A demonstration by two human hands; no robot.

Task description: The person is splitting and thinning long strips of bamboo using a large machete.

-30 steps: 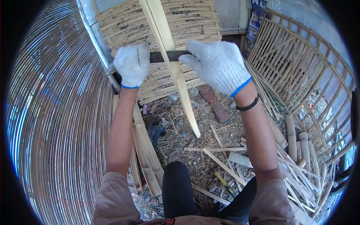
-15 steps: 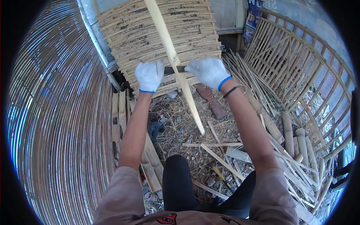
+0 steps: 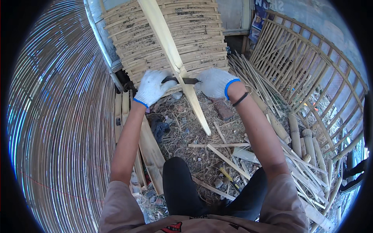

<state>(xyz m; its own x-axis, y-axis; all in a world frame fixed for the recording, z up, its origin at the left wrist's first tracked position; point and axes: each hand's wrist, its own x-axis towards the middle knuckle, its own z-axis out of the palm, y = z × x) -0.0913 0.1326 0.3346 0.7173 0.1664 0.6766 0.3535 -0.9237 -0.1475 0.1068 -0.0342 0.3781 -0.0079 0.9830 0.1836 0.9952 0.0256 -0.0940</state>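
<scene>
A pale bamboo strip (image 3: 165, 40) slants from the upper edge down toward my knees, with a raised knot where the blade crosses it. The dark knife blade (image 3: 189, 80) lies level across the strip just below that knot; whether it cuts into the wood I cannot tell. My left hand (image 3: 152, 87), in a white glove with a blue cuff, closes round the blade's left end, thumb toward the strip. My right hand (image 3: 215, 82), gloved alike, grips the right end and hides the handle. The strip's pointed lower end hangs over the littered ground.
A woven bamboo panel (image 3: 136, 40) stands behind the strip. A slatted curtain of thin rods (image 3: 66, 128) fills the left, a bamboo fence (image 3: 307, 62) the right. Split bamboo lengths (image 3: 152, 153), a brick (image 3: 223, 110) and a yellow-handled tool (image 3: 226, 174) lie on the ground.
Both hands and the blade have come slightly nearer to me, down the strip. My left hand has turned, showing more of the blade's end. The strip's upper part has shifted left.
</scene>
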